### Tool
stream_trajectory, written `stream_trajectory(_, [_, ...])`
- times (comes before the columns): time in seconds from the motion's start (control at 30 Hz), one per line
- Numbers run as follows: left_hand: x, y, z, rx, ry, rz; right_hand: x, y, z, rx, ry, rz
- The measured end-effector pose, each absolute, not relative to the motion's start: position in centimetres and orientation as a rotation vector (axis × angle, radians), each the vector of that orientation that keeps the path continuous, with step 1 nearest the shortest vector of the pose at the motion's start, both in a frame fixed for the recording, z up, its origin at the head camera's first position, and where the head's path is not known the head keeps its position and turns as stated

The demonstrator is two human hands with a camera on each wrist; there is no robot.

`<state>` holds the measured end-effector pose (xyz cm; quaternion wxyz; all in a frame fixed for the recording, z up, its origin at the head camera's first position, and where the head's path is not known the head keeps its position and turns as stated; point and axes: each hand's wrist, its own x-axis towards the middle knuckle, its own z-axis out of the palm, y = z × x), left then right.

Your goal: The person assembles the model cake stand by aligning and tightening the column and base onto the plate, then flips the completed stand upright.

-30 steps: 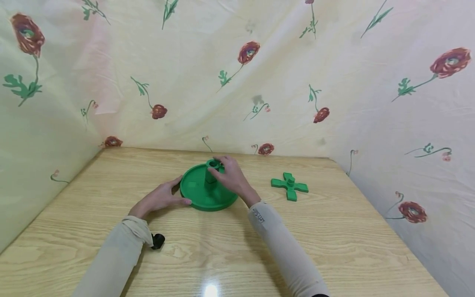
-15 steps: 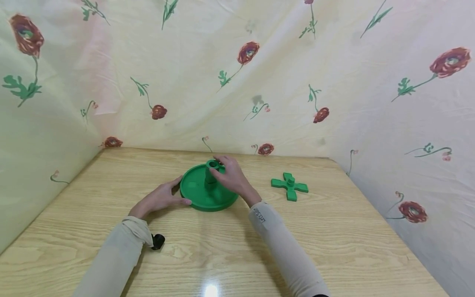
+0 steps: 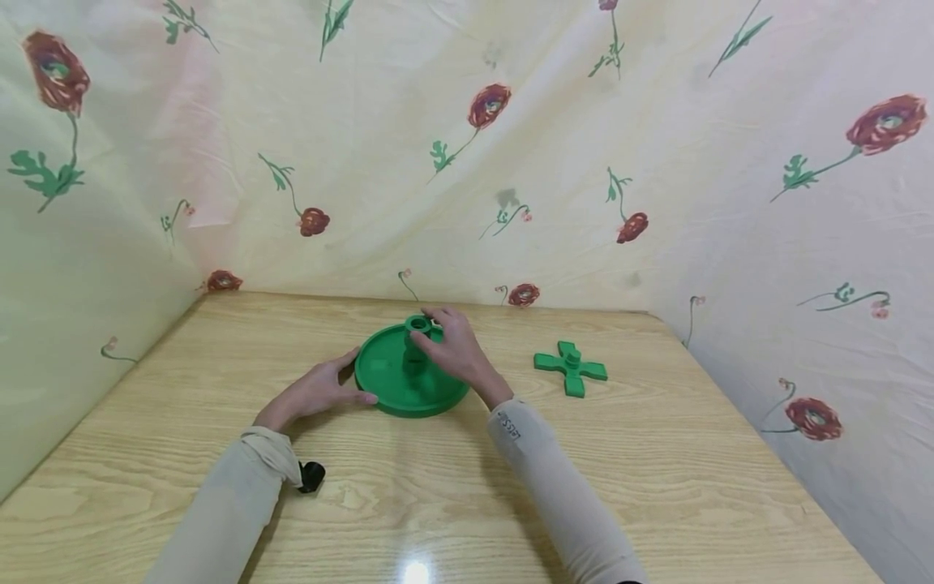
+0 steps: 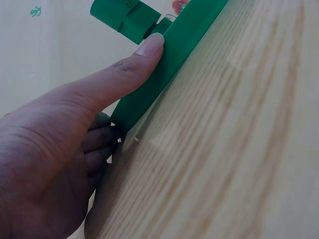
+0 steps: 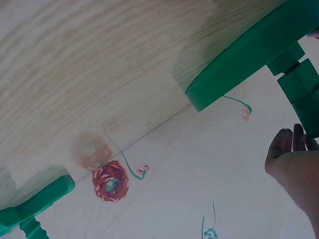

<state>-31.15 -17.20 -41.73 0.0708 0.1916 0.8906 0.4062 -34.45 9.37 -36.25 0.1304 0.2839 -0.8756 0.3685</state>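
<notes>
A round green base (image 3: 379, 373) with a raised rim lies flat on the table. From its middle rises a green column (image 3: 417, 345) with a hole in its top. My left hand (image 3: 317, 392) holds the base at its left edge, thumb on the near side and fingers farther round. In the left wrist view, the thumb presses the rim (image 4: 187, 42). My right hand (image 3: 456, 347) grips the column near its top, thumb in front and fingers behind. The right wrist view shows a narrower neck (image 5: 285, 59) between column and base.
A green cross-shaped piece (image 3: 571, 367) with a short peg lies on the table to the right. Wood-grain tabletop (image 3: 409, 487) spreads around both arms. A floral cloth (image 3: 409, 146) hangs behind and along the sides.
The column's outline differs slightly under my right hand, which suggests a small turn. Both hands and the base keep their places.
</notes>
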Motion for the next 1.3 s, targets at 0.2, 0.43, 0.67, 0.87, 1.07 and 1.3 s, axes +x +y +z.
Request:
stream_trajectory(0.2, [-31.06, -17.1, -41.65, 0.57, 2.684, 1.214, -34.57, 9.28, -36.14, 0.837, -2.554, 1.071])
stream_trajectory(0.43, [-31.12, -17.2, -41.75, 0.569, 2.679, 1.217, -34.61, 8.9, -36.34, 0.766, -2.563, 1.083])
stream_trajectory(0.67, [-31.18, -17.27, -41.93, 0.568, 2.686, 1.211, -34.56, 9.04, -36.32, 0.762, -2.577, 1.094])
stream_trajectory(0.87, [-31.1, -17.27, -41.9, 0.576, 2.678, 1.224, -34.5, 9.2, -36.41, 0.825, -2.564, 1.071])
stream_trajectory(1.07, [-31.17, -17.24, -42.03, 0.573, 2.678, 1.221, -34.52, 9.09, -36.51, 0.782, -2.581, 1.06])
stream_trajectory(1.3, [-31.28, -17.33, -42.03, 0.576, 2.674, 1.214, -34.56, 9.14, -36.53, 0.789, -2.58, 1.061])
